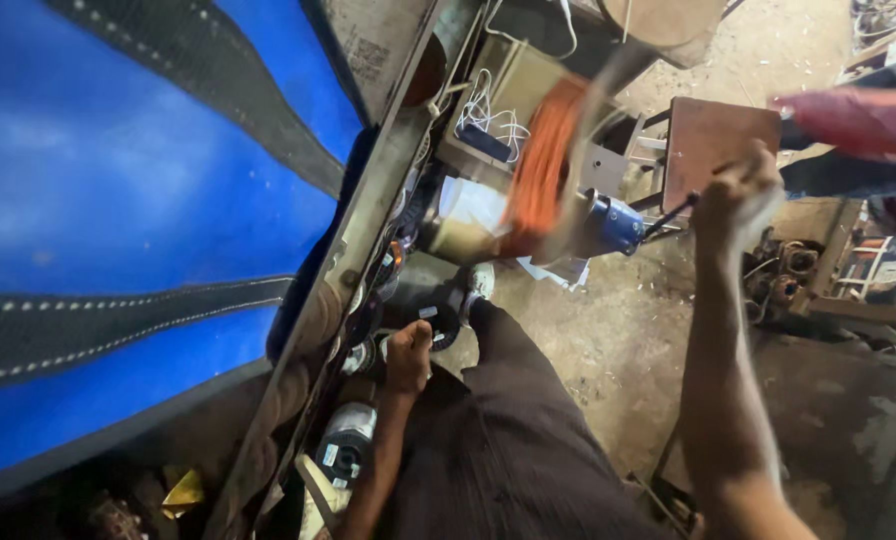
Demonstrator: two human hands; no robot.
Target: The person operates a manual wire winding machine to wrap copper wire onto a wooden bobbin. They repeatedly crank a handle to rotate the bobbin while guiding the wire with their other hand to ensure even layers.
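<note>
While the right hand grips the crank handle, the blurred orange coil looks spinning. The left hand, closed, seems to guide wire near the lap, though no wire shows.

Dusty concrete floor strewn with pale scraps. Blue tarpaulin crossed by black studded straps along the left. Brown metal stool and scrap motor parts at the right, in daylight.

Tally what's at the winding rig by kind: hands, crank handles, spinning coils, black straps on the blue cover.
Hands: 2, left hand, right hand
Crank handle: 1
Orange coil: 1
Black straps: 2, upper strap, lower strap
Total: 6
</note>
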